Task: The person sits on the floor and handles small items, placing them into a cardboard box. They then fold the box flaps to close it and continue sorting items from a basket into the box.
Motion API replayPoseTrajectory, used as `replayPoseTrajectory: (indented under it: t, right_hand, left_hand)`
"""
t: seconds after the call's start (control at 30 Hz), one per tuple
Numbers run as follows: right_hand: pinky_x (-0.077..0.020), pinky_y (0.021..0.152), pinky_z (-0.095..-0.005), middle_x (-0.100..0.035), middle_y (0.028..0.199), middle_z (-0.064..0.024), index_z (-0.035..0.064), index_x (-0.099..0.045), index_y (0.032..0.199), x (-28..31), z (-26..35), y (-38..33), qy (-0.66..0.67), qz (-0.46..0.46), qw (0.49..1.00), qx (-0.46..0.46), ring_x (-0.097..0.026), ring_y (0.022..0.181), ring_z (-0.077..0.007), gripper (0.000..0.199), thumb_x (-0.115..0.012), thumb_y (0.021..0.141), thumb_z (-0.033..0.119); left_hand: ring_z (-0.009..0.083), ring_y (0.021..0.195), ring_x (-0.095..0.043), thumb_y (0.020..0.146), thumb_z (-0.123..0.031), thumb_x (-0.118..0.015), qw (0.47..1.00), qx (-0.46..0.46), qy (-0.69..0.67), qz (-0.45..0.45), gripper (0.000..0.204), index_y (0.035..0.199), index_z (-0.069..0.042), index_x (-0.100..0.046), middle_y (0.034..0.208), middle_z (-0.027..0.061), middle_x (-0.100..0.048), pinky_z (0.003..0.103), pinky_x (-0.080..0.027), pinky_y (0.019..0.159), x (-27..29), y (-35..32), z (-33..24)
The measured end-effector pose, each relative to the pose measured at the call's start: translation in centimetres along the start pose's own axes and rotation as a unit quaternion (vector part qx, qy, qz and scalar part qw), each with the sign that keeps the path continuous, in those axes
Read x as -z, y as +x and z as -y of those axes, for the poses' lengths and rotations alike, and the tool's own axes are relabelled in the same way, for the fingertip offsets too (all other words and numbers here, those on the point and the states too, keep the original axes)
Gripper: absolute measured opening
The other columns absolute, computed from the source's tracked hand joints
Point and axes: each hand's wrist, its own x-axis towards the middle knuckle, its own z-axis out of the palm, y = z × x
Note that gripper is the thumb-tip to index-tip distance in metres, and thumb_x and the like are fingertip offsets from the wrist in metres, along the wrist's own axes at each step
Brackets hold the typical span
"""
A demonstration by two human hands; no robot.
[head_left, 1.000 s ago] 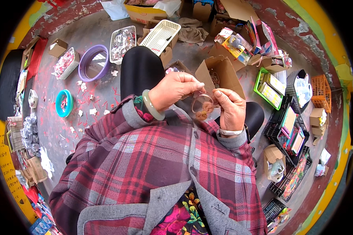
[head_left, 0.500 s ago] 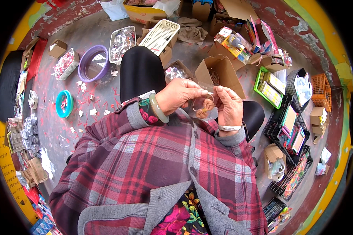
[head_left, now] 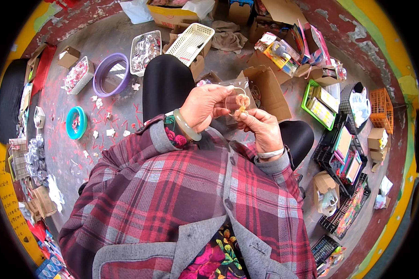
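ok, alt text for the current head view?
A person's left hand and right hand pinch a clear plastic bag and a thin loop with fluffy peach trim. An open cardboard box stands just beyond; a purple basin sits farther left.

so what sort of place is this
Probably a small workshop or storeroom, though I can't be sure which: white scraps litter the floor, open cardboard boxes stand around, and plastic containers such as the purple basin and green tray sit among them.
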Motion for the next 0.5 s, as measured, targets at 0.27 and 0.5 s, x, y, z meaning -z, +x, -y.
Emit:
replayPoseTrajectory:
  t: [0.27, 0.5]
  right_hand:
    - [-0.0428, 0.057, -0.0207, -0.064, 0.069, -0.0069, -0.001, -0.065, 0.086, 0.3, 0.3, -0.3, -0.002, -0.023, 1.0, -0.01, -0.057, 0.059, -0.0107, 0.015, -0.063, 0.081, 0.013]
    - [-0.0432, 0.058, -0.0204, -0.063, 0.07, -0.0053, -0.0011, -0.065, 0.084, 1.0, 1.0, -0.5, -0.044, -0.014, 0.998, 0.035, -0.056, 0.061, -0.0091, 0.012, -0.062, 0.082, 0.011]
  left_hand:
    - [0.011, 0.079, -0.063, 0.09, -0.016, -0.05, 0.999, -0.029, -0.018, 0.007, 0.023, 0.104, 0.0, -0.057, 0.094, 0.0082, -0.065, 0.016, -0.05, 0.057, 0.2, -0.1, 0.1]
    - [0.0081, 0.075, -0.059, 0.087, -0.022, -0.056, 0.999, -0.012, 0.026, 0.02, 0.024, 0.101, -0.003, -0.058, 0.089, 0.004, -0.064, 0.017, -0.044, 0.057, 0.1, -0.1, -0.5]
